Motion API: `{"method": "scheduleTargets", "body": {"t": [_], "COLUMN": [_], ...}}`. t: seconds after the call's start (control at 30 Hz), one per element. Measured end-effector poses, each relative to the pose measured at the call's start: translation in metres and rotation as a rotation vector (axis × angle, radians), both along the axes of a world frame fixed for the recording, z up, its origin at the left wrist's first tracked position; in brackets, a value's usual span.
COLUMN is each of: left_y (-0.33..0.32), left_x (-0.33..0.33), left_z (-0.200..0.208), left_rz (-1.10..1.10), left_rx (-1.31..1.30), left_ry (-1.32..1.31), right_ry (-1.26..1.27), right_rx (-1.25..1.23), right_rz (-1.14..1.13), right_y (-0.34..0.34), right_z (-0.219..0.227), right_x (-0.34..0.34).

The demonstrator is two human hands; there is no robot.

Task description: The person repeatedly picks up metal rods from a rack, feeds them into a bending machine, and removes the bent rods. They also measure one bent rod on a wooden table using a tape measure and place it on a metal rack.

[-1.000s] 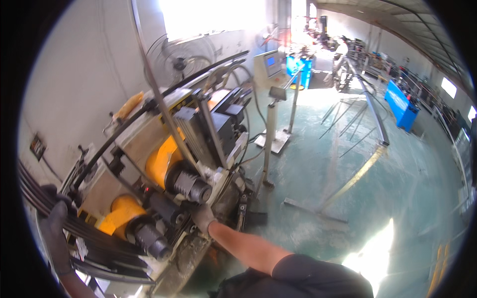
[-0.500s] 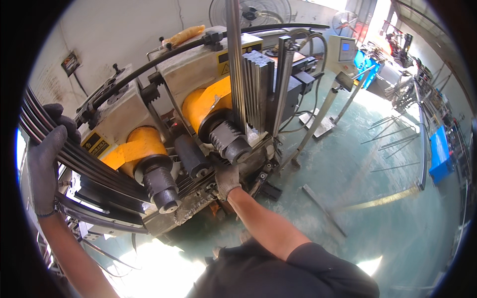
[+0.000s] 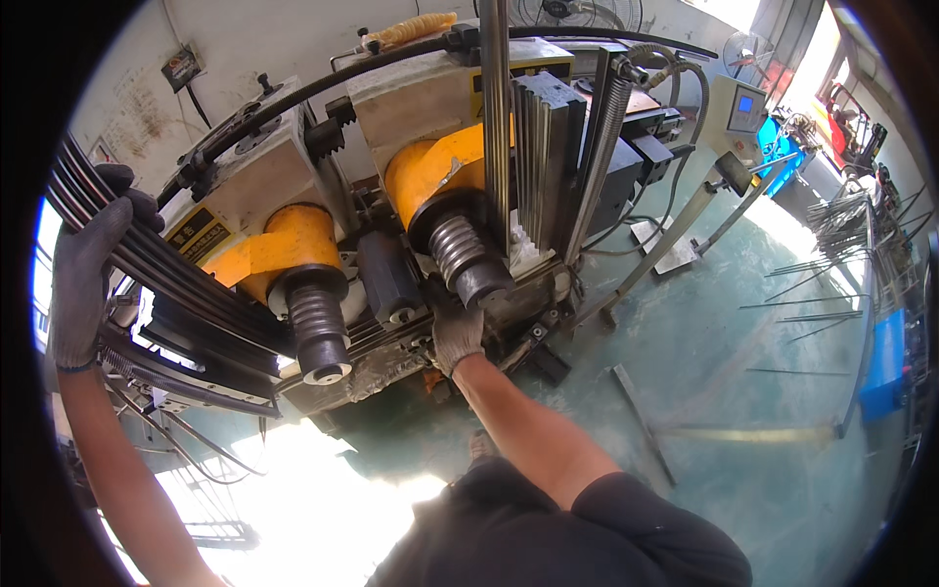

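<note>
At the left, my left hand, in a grey glove, is wrapped around a bundle of long, dark, curved metal rods. These rods slope down toward the left grooved roller of a bending machine. My right hand, gloved too, reaches in below the right grooved roller, beside a black block. Its fingers are mostly hidden among the machine parts, so what they touch does not show. Orange housings stand behind both rollers.
Upright metal bars rise right of the rollers. A black curved bar spans the machine top. On a leaning stand sits a small box. A loose flat bar lies on the green floor, and thin rods lie farther right.
The view has shifted, so the machine sits farther right in the picture. The roller grooves look different, as if turned. Both hands stay at the same places on the rods and machine.
</note>
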State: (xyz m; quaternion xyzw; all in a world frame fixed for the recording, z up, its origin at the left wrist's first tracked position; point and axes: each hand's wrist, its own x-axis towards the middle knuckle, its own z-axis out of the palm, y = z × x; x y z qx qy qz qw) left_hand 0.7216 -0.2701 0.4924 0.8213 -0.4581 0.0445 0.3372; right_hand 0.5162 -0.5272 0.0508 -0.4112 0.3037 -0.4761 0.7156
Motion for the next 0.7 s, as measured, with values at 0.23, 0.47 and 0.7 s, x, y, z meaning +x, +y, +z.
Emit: {"method": "scheduleTargets", "body": {"t": [0.23, 0.47, 0.7], "left_y": [0.022, 0.091, 0.145], "left_x": [-0.043, -0.186, -0.242], "left_z": [-0.005, -0.061, -0.239], "left_rz": [0.048, 0.008, -0.020], "left_rx": [-0.226, -0.544, -0.539], "left_ry": [-0.108, 0.029, 0.295], "right_ry": [-0.078, 0.025, 0.641], "right_rx": [-0.058, 0.300, 0.125], "right_rz": [0.009, -0.029, -0.635], "right_y": [0.005, 0.079, 0.079], "right_z": [-0.004, 0.028, 0.015], "right_x": [-0.007, -0.230, -0.548]}}
